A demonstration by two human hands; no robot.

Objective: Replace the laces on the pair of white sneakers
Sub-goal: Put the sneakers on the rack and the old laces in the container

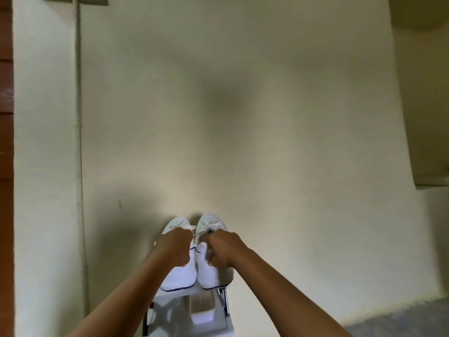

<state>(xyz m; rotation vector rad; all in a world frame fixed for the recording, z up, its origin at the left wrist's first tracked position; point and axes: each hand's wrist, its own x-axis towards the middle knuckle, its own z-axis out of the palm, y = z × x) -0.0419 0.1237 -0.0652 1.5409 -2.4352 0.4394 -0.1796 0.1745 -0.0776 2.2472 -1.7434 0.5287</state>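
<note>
Two white sneakers stand side by side near the bottom middle of the head view. My left hand [176,246] grips the left sneaker [181,273] over its middle, fingers curled round it. My right hand [222,249] grips the right sneaker [206,271] the same way. White laces [190,227] show bunched just beyond my knuckles on both shoes. Much of each shoe's upper is hidden under my hands.
The shoes rest on a small pale stool or table with metal legs [224,300], standing against a cream wall [243,117]. A thin pipe [79,117] runs down the wall at left beside a brown door edge [6,142]. A cabinet [427,117] juts out at right.
</note>
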